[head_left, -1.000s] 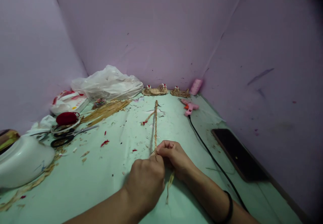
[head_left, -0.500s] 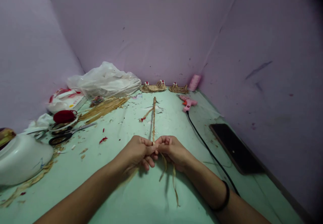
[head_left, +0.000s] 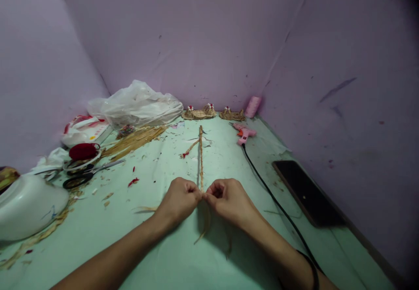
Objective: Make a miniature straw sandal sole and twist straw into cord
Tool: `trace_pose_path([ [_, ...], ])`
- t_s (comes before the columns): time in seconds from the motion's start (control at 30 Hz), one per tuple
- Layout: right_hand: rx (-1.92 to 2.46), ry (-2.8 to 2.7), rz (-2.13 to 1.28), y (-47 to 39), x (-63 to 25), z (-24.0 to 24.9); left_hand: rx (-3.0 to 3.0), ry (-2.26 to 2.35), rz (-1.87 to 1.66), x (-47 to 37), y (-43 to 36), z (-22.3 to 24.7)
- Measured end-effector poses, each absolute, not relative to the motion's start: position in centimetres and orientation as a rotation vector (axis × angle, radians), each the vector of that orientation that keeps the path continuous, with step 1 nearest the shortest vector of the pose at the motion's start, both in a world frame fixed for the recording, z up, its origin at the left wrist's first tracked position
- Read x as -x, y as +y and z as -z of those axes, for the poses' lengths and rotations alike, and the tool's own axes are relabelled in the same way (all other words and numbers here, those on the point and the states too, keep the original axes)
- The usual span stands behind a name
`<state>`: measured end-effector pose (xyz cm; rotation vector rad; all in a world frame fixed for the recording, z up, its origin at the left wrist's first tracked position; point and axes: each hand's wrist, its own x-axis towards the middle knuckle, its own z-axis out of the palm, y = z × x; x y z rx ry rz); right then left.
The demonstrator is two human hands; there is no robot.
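A thin braid (head_left: 201, 159) of straw-coloured fibre runs straight away from me along the table, with its near end pinched between both hands. My left hand (head_left: 181, 198) is closed, thumb and forefinger at the braid's near end. My right hand (head_left: 229, 200) pinches from the other side, its fingertips meeting the left ones. Loose strands (head_left: 205, 224) hang below the fingers, and another strand (head_left: 145, 209) sticks out to the left of the left hand. A short braided piece with a red tip (head_left: 190, 149) branches off near the braid's far end.
A pink glue gun (head_left: 244, 132) with a black cord and a phone (head_left: 307, 193) lie to the right. Scissors (head_left: 91, 173), red yarn (head_left: 83, 151), fibre strips (head_left: 137, 141) and a white container (head_left: 31, 207) are left. Small woven slippers (head_left: 199, 114) and a pink thread spool (head_left: 253, 107) stand by the wall.
Both hands have shifted slightly toward me, and the right hand's fingers have turned to pinch at the braid's end. The strands below have swung; one now shows left of the left hand.
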<state>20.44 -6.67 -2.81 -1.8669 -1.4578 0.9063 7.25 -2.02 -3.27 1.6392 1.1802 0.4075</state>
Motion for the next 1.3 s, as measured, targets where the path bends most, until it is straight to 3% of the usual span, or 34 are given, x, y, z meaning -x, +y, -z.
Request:
trace_pose_path([
  [0.4, 1.725, -1.57, -0.755, -8.7, -18.3, 2.5, -1.364, 1.095, -0.374, -6.8, -2.0, 2.0],
  [0.63, 1.616, -1.094, -1.099, -6.7, -20.7, 1.3, -1.229, 0.965, -0.38, -6.6, -1.9, 1.8],
  [0.83, 1.21, -0.755, -1.795, -6.2, -20.0, 2.0, -1.27, 0.895, -0.357, -6.6, -1.9, 2.1],
  [1.3, 1.603, -1.056, -1.462, -5.9, -20.4, 3.6, -1.743, 0.94, -0.17, -6.0, -1.4, 2.1],
])
